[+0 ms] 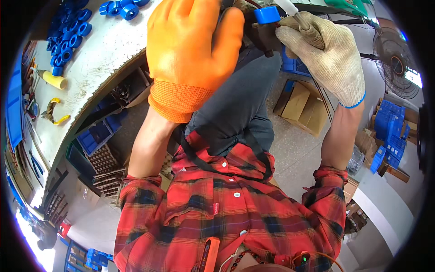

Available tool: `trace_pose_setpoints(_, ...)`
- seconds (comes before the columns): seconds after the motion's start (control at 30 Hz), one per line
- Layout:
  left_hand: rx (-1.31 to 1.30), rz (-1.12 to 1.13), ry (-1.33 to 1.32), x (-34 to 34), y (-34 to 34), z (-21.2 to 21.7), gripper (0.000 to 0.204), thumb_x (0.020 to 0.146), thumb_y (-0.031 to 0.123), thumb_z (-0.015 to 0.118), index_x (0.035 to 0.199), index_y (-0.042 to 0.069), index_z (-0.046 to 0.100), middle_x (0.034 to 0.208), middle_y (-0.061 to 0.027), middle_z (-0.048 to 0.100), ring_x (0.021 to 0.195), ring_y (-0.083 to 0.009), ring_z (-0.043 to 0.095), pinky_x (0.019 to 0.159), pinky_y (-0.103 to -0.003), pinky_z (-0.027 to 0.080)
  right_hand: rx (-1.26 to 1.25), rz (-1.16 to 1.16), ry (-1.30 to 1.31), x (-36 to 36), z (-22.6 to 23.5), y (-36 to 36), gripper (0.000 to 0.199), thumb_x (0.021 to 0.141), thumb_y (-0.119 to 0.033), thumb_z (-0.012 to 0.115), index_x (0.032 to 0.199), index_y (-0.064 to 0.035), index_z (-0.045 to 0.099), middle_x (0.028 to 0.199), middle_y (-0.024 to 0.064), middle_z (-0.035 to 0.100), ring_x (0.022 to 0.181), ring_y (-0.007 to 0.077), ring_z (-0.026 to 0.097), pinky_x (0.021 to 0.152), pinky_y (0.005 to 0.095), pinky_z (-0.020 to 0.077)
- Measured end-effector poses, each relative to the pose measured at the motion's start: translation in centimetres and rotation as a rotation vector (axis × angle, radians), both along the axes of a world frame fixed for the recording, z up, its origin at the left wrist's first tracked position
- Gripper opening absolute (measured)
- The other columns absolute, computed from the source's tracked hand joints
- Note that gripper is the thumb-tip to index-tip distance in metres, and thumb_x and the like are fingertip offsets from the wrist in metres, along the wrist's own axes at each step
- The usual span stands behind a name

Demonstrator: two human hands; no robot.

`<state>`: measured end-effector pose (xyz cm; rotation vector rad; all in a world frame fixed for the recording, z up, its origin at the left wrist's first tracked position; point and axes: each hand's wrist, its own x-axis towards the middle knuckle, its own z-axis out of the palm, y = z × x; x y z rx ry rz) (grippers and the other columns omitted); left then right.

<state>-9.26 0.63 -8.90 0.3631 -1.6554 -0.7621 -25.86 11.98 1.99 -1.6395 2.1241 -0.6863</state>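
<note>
My left hand (192, 52) wears an orange glove. Its fingers run up past the top edge of the view, bent around something dark between them and the thumb, mostly hidden. My right hand (328, 56), in a cream knit glove with a blue cuff edge, is closed around a stick-like tool (310, 32) wrapped in grubby grey-brown material. A white end points up and left from this tool. Close to the right fingertips sits a blue ring (267, 15); whether the fingers touch it, I cannot tell. Dark machine-like parts lie beneath the ring, partly hidden.
Many blue rings (68, 38) are heaped on the white worktable (104, 41) at left, near a yellow-handled tool (53, 80) and yellow-handled pliers (55, 111). A cardboard box (301, 106) stands on the floor. At right are a fan (396, 63) and blue bins (392, 131).
</note>
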Motion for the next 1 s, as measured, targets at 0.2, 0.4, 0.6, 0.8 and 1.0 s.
trace_pose_setpoints(0.2,-0.420,0.253,-0.197,1.8,-0.9,1.5,0.042,0.090,0.000,0.073,0.131,-0.007,0.073,0.131,-0.0224,0.077,0.115,-0.0413,0.070,0.106,-0.045,0.056,0.001,-0.002,0.010,0.1,0.4,0.0,0.024,0.103,-0.021,0.082,0.117,-0.0012,0.084,0.077,0.0054,0.072,0.066,0.0128,0.066,0.064,0.0249,0.0538)
trace_pose_setpoints(0.4,-0.328,0.212,-0.363,3.6,-1.2,1.0,0.036,0.092,0.001,0.073,0.127,-0.006,0.075,0.128,-0.0219,0.077,0.115,-0.0400,0.070,0.105,-0.045,0.056,0.014,-0.001,0.008,0.3,-0.1,-0.2,0.025,0.104,-0.022,0.082,0.117,-0.0014,0.084,0.077,0.0061,0.072,0.067,0.0127,0.067,0.065,0.0243,0.0544)
trace_pose_setpoints(0.6,0.303,-0.157,-0.573,5.1,-2.8,3.3,0.038,0.095,0.002,0.072,0.132,-0.006,0.073,0.131,-0.0228,0.076,0.118,-0.0398,0.070,0.108,-0.044,0.056,-0.090,-0.019,-0.097,-0.1,-1.1,0.0,0.024,0.101,-0.019,0.084,0.116,-0.0007,0.083,0.078,0.0044,0.073,0.067,0.0126,0.066,0.064,0.0244,0.0534)
trace_pose_setpoints(0.8,0.204,0.068,-0.741,6.8,-3.3,3.6,0.022,0.102,0.022,0.077,0.115,0.005,0.080,0.102,-0.0053,0.081,0.082,-0.0224,0.070,0.077,-0.034,0.055,-0.175,-0.101,-0.475,-0.4,-2.8,-0.9,0.014,0.094,-0.013,0.081,0.091,0.0013,0.081,0.066,0.0027,0.072,0.056,0.0130,0.056,0.057,0.0254,0.0454)
trace_pose_setpoints(1.0,0.139,0.053,-0.618,4.2,-0.4,1.3,0.035,0.099,0.010,0.072,0.132,-0.003,0.074,0.127,-0.0187,0.076,0.112,-0.0345,0.070,0.102,-0.040,0.055,-0.168,-0.115,-0.524,-0.4,-2.5,-0.8,0.014,0.094,-0.011,0.080,0.093,0.0023,0.080,0.068,0.0038,0.073,0.059,0.0127,0.059,0.060,0.0244,0.0467)
